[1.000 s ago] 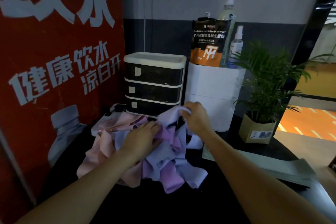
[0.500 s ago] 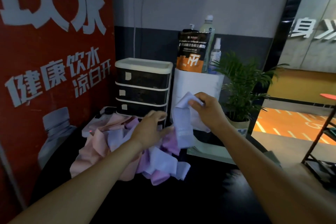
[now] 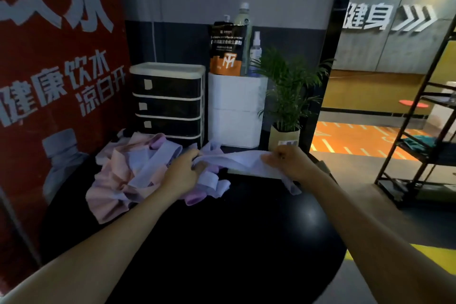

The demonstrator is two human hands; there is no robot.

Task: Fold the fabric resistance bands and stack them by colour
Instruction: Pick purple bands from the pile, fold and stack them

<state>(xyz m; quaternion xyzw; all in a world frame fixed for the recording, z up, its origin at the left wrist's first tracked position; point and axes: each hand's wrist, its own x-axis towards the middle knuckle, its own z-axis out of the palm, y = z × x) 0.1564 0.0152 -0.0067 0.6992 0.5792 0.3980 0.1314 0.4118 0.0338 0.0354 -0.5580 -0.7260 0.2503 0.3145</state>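
Round black table (image 3: 246,242), glossy top, dim light. Left rear: loose heap of fabric bands (image 3: 128,175) (pink, lilac, pale blue, all tangled) lying on it. Behind the heap, a three-drawer organiser (image 3: 167,103); just beside that, a white box (image 3: 235,111). Potted plant (image 3: 286,106) at the far right edge, near the box.
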